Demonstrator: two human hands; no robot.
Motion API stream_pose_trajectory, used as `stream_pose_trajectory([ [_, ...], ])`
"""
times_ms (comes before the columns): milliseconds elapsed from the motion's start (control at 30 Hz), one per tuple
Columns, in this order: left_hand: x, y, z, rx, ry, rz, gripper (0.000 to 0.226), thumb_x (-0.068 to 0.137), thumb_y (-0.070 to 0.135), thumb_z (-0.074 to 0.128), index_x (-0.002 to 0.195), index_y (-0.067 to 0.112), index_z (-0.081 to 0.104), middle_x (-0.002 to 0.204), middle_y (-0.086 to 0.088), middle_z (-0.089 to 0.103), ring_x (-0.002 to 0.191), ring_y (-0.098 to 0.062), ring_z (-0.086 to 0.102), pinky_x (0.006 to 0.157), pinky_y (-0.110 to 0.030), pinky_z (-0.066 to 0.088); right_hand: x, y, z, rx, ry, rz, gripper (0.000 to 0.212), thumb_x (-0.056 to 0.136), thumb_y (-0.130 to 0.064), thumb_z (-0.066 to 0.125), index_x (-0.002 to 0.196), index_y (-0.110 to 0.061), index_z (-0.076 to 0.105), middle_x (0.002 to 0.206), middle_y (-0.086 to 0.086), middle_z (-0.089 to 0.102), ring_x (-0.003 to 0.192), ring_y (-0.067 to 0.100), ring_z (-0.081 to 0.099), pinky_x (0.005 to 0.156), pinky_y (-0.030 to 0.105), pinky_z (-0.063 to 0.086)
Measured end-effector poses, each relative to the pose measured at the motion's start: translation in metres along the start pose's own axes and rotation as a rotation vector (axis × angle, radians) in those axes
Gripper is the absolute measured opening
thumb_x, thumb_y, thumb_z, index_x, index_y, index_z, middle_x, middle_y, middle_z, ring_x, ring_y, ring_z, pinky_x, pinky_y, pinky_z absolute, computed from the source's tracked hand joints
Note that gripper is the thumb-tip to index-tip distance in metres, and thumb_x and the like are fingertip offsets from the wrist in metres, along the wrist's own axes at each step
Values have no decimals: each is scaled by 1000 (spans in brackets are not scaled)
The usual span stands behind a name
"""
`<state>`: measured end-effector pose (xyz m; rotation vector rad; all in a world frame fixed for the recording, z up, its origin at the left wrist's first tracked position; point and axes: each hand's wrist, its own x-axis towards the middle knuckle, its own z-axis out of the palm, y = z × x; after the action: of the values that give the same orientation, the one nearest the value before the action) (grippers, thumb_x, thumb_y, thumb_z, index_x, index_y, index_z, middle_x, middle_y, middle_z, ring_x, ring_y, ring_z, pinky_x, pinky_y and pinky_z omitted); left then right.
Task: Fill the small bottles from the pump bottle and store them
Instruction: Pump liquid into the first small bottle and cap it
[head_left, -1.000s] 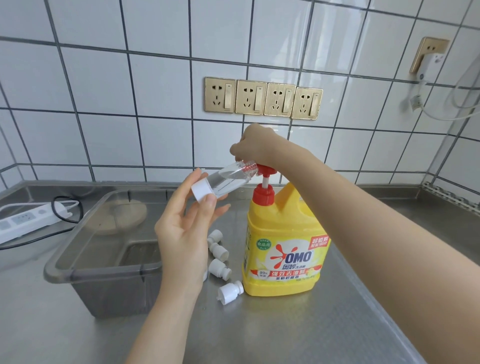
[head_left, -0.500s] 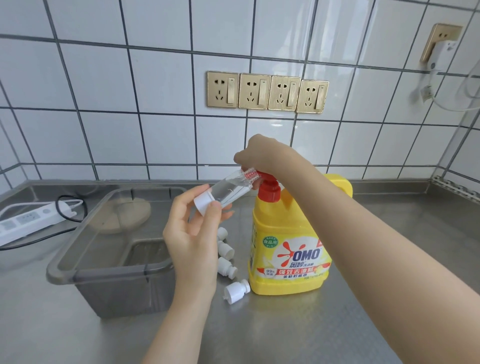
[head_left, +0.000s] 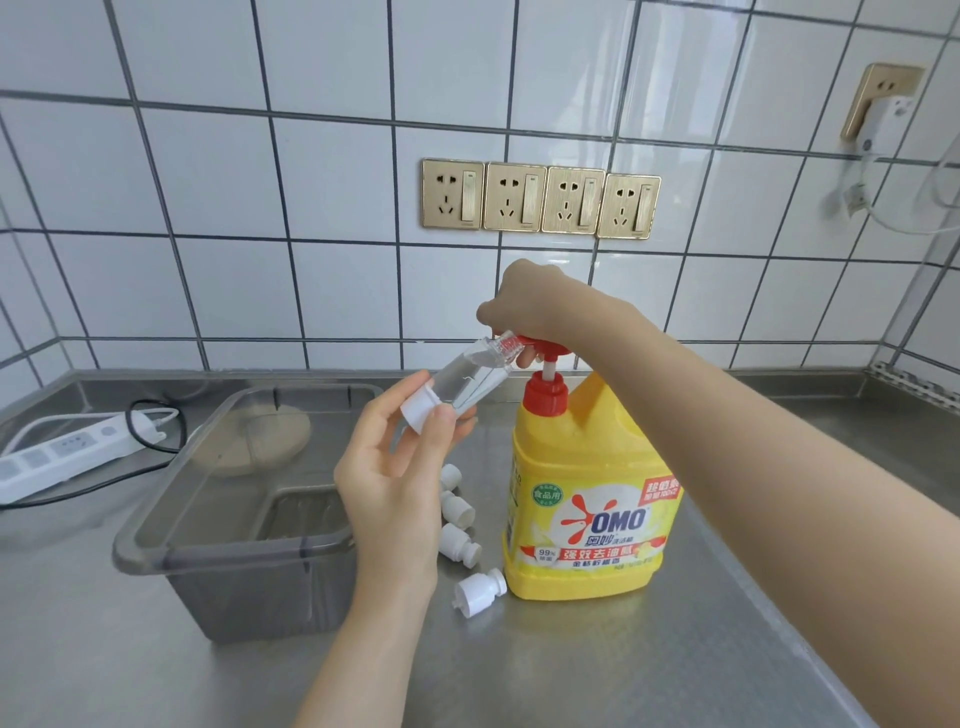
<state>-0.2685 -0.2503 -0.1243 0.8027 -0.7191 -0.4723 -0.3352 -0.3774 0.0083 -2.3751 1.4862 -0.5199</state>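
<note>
Near the counter's (head_left: 597, 675) front edge, loose caps (head_left: 480, 590). Above them the left hand (head_left: 387, 483) pinches the small bottle (head_left: 470, 382) by its white base — light, slick, tilted to the spout. Right hand (head_left: 540, 306) curls over the pump bottle's (head_left: 587, 499) head.

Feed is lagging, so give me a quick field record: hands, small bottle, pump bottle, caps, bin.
left hand: holds small bottle by its white end, tilted, mouth at the nozzle
right hand: on pump head
pump bottle: yellow, upright on counter
caps: four loose beside it
bin: grey, left of the caps
</note>
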Motion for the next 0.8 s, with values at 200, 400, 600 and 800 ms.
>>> stream_pose_trajectory([
  [200, 1, -1, 0, -2, -8, 3, 23, 87, 4, 65, 109, 12, 68, 107, -6, 73, 93, -23, 74, 80, -27, 57, -2, -1, 0, -9, -12, -15, 18, 88, -11, 46, 72, -4, 50, 51, 8, 59, 32, 18, 58, 41, 23, 49],
  [400, 0, -5, -1, 38, -33, 7, 24, 89, -1, 64, 111, 8, 65, 101, -1, 75, 89, -20, 75, 83, -33, 59, 0, 0, 3, -28, -16, 39, 18, 90, -14, 44, 74, -6, 50, 56, 7, 58, 34, 19, 56, 41, 17, 43],
  [600, 1, -10, -3, 31, -24, -4, 24, 86, -1, 68, 109, 5, 61, 95, 5, 75, 87, -17, 75, 85, -39, 57, 0, 2, 14, -82, -31, 59, 20, 90, -17, 46, 72, -12, 46, 64, 4, 56, 42, 18, 51, 46, 19, 33],
  [800, -5, -15, 2, -24, -25, -51, 19, 88, -7, 61, 100, 8, 59, 99, -3, 73, 84, -16, 75, 80, -32, 57, 2, 5, 19, -115, -12, 56, 26, 92, -21, 50, 68, -13, 42, 64, 2, 49, 50, 15, 44, 46, 21, 28],
])
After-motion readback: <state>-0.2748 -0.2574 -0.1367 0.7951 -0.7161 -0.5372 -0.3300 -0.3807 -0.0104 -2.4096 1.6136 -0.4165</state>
